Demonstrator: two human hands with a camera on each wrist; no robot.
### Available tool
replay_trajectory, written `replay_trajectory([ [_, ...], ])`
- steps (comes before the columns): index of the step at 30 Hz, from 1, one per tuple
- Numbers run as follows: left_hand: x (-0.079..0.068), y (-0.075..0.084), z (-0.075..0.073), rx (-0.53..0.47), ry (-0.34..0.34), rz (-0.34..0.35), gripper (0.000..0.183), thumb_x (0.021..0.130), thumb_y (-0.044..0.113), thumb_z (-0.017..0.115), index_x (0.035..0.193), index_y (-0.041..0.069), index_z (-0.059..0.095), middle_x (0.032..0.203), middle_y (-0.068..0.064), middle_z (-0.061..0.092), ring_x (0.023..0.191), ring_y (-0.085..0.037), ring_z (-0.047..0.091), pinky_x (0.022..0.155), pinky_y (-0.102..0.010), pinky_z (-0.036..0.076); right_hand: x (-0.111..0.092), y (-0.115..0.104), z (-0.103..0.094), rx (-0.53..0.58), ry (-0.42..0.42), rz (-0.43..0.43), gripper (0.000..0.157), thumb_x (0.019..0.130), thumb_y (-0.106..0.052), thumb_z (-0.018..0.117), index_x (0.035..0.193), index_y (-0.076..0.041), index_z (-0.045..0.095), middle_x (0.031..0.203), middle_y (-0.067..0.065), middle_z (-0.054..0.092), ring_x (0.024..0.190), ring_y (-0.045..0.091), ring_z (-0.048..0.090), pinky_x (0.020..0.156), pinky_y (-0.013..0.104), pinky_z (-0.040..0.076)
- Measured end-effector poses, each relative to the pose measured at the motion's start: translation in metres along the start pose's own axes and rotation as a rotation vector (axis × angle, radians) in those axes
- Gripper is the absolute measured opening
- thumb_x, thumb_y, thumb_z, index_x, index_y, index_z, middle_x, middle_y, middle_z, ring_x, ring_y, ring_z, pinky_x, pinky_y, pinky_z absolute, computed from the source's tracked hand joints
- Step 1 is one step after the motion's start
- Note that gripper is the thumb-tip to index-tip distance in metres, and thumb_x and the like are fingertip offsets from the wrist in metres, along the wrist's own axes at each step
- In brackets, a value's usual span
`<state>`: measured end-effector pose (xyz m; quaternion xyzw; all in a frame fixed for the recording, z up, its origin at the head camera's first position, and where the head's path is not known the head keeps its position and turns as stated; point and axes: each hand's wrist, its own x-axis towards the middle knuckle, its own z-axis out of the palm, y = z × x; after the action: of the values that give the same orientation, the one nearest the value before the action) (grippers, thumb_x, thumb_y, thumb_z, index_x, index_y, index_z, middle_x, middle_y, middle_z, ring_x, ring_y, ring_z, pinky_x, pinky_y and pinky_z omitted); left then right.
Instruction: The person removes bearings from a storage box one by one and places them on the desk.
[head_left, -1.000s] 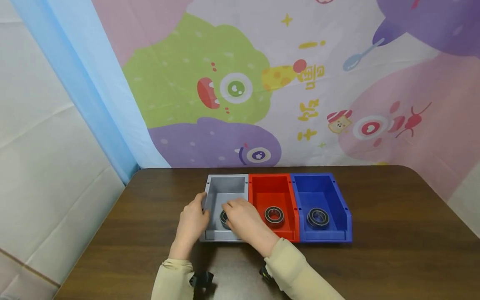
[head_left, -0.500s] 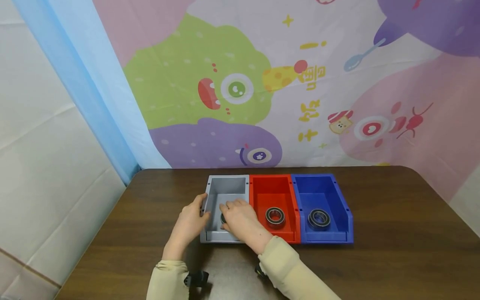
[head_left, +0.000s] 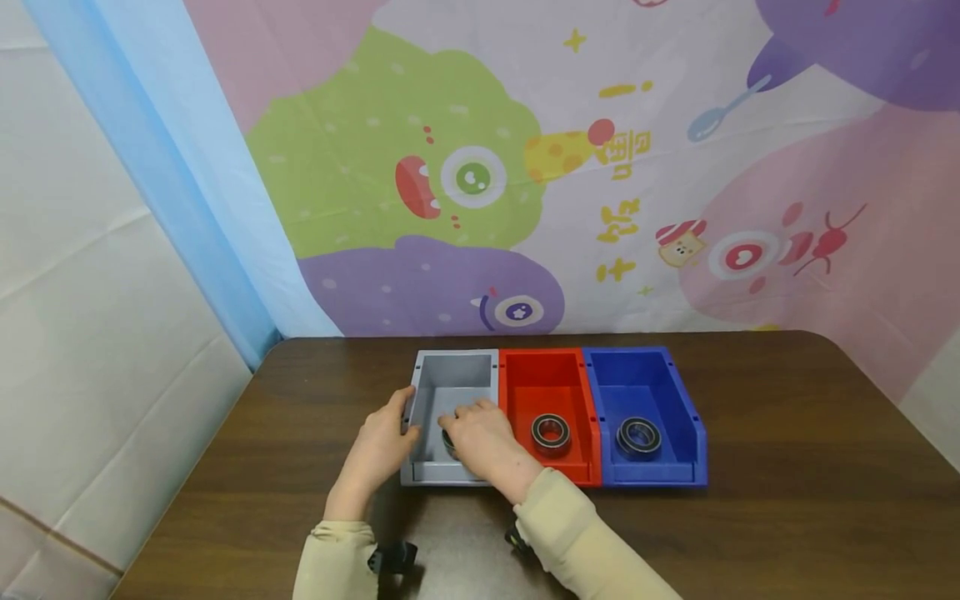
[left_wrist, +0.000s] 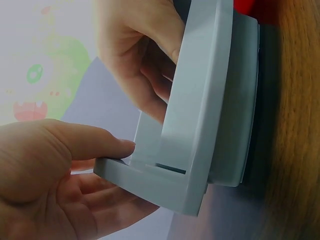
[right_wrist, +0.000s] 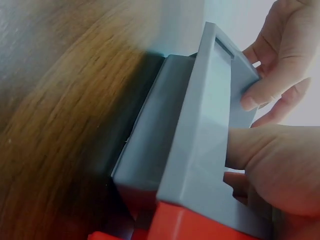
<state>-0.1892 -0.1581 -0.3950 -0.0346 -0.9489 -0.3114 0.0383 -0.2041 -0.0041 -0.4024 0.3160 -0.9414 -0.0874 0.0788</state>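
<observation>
Three open bins stand side by side: a grey bin (head_left: 455,375), a red bin (head_left: 542,375) and a blue bin (head_left: 628,375). My left hand (head_left: 377,442) grips the grey bin's left wall, thumb inside and fingers outside, as the left wrist view shows. Inside that bin, my right hand (head_left: 483,437) reaches down with curled fingers on a ball bearing (head_left: 447,443). Only the bearing's left edge shows in the head view; the hand and the bin's front wall hide it elsewhere. One ball bearing (head_left: 564,434) lies in the red bin, another ball bearing (head_left: 656,438) in the blue bin.
The bins stand on a dark wooden table (head_left: 787,467), near its back edge. Behind it hangs a cartoon-printed cloth (head_left: 480,100). A pale wall covering (head_left: 97,333) is on the left. Black wrist devices, such as the left one (head_left: 395,557), sit below the sleeves.
My right hand has shifted slightly over the bearing in the grey bin, its fingers drawing in around it. My left forearm has moved a little left; its hand still holds the bin wall.
</observation>
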Motion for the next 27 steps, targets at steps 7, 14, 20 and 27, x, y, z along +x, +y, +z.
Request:
replay_trajectory([
  [7, 0.001, 0.000, 0.000, 0.000, -0.016, -0.002, 0.056, 0.083, 0.009, 0.059, 0.135, 0.002, 0.038, 0.119, -0.023, 0.056, 0.075, -0.023, 0.055, 0.064, -0.037, 0.046, 0.001, 0.003, -0.001, 0.043, -0.013, -0.017, 0.040, 0.077, -0.035, 0.070, 0.114, -0.022, 0.061, 0.096, -0.002, 0.063, 0.088, 0.016, 0.060, 0.080, 0.027, 0.042],
  [14, 0.002, -0.002, 0.001, -0.008, -0.036, -0.010, 0.056, 0.084, 0.009, 0.058, 0.136, 0.003, 0.036, 0.110, -0.023, 0.059, 0.062, -0.020, 0.049, 0.056, -0.032, 0.042, 0.001, 0.008, 0.000, 0.117, 0.003, -0.055, 0.042, 0.075, -0.032, 0.073, 0.113, -0.017, 0.062, 0.099, 0.000, 0.063, 0.091, 0.018, 0.060, 0.086, 0.031, 0.043],
  [20, 0.002, -0.002, 0.001, -0.003, -0.036, -0.005, 0.056, 0.084, 0.010, 0.058, 0.135, 0.003, 0.036, 0.113, -0.023, 0.058, 0.067, -0.021, 0.050, 0.059, -0.034, 0.043, 0.000, 0.011, -0.001, 0.193, 0.028, -0.088, 0.040, 0.074, -0.025, 0.074, 0.111, -0.013, 0.063, 0.100, 0.001, 0.063, 0.093, 0.019, 0.058, 0.090, 0.033, 0.043],
  [27, 0.001, -0.001, 0.001, -0.002, -0.034, -0.004, 0.057, 0.083, 0.009, 0.059, 0.135, 0.003, 0.037, 0.090, -0.016, 0.061, 0.056, -0.018, 0.044, 0.055, -0.032, 0.040, -0.002, 0.013, -0.001, 0.265, 0.072, -0.113, 0.038, 0.076, -0.023, 0.073, 0.110, -0.011, 0.063, 0.103, 0.003, 0.062, 0.096, 0.019, 0.057, 0.095, 0.035, 0.042],
])
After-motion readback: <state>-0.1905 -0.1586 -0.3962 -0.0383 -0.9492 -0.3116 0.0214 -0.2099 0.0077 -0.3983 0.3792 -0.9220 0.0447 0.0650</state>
